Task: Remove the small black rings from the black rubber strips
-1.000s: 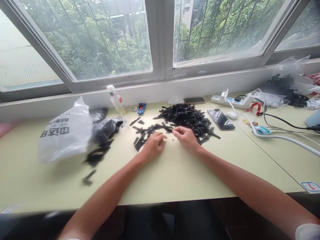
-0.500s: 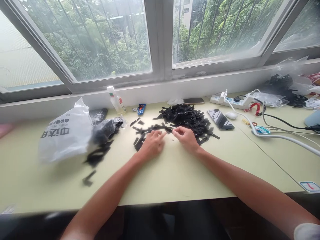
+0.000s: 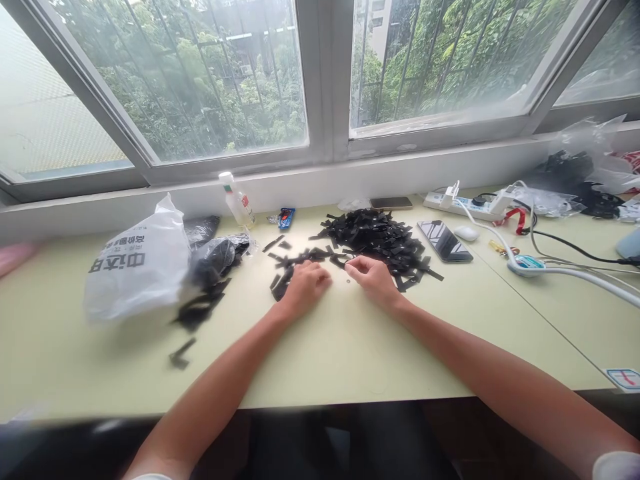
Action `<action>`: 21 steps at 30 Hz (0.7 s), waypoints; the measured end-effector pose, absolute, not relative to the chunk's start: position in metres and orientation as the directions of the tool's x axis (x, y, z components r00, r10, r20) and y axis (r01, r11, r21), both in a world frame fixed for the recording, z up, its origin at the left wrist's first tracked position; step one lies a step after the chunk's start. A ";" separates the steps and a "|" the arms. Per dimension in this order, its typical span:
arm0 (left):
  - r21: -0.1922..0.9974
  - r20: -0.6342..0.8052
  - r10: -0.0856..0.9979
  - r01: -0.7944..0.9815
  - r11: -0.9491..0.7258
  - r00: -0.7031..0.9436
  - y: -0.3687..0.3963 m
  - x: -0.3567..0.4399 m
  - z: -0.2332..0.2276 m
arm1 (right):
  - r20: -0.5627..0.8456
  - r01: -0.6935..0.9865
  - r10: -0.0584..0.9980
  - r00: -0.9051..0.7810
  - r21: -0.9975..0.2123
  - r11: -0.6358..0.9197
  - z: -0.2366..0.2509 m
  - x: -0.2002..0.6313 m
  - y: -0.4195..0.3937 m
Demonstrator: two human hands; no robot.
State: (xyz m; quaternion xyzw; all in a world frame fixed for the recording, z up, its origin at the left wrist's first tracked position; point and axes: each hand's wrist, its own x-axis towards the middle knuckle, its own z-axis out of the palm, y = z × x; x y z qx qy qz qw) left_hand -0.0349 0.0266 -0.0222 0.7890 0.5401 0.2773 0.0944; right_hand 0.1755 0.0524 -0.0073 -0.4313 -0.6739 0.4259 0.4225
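My right hand [image 3: 371, 279] is closed in a pinch on the end of a short black strip [image 3: 341, 262], beside a large heap of black strips [image 3: 375, 233]. My left hand [image 3: 307, 287] rests on the table with its fingers curled in. Whatever its fingers hold, if anything, is hidden. Just beyond that hand lies a smaller group of black strips [image 3: 281, 283], partly covered by it. On the table between the hands is a tiny round grey piece [image 3: 349, 281].
A white plastic bag [image 3: 140, 267] and dark plastic bags [image 3: 215, 257] stand left. A bottle [image 3: 237, 203] and a small blue packet [image 3: 286, 218] lie near the window. To the right are a phone [image 3: 444, 241], a white mouse [image 3: 467, 233] and a power strip [image 3: 465, 205] with cables.
My left hand's index finger, stretched toward the strip before, has drawn back and curled. My right hand keeps its pinch in nearly the same place. The whole view has shifted slightly.
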 end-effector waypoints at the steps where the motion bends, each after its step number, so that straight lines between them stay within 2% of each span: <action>1: 0.438 0.350 0.896 0.798 -0.414 0.273 0.027 -0.035 -0.023 | 0.208 0.221 0.937 -0.280 -0.936 0.274 -0.008 0.175 0.052; 4: 0.429 0.423 0.858 0.770 -0.472 0.290 0.025 -0.034 -0.023 | 0.226 0.223 0.929 -0.293 -0.929 0.296 -0.009 0.175 0.051; 11: 0.531 0.528 0.769 0.567 -0.630 0.360 0.012 -0.025 -0.021 | 0.299 0.254 0.893 -0.337 -0.884 0.393 -0.009 0.172 0.047; 15: 0.564 0.535 0.778 0.547 -0.619 0.329 0.009 -0.022 -0.023 | 0.349 0.270 0.849 -0.397 -0.840 0.471 -0.009 0.171 0.045; 21: 0.649 0.510 0.839 0.556 -0.519 0.189 0.009 -0.025 -0.020 | 0.361 0.241 0.817 -0.451 -0.832 0.500 -0.010 0.170 0.045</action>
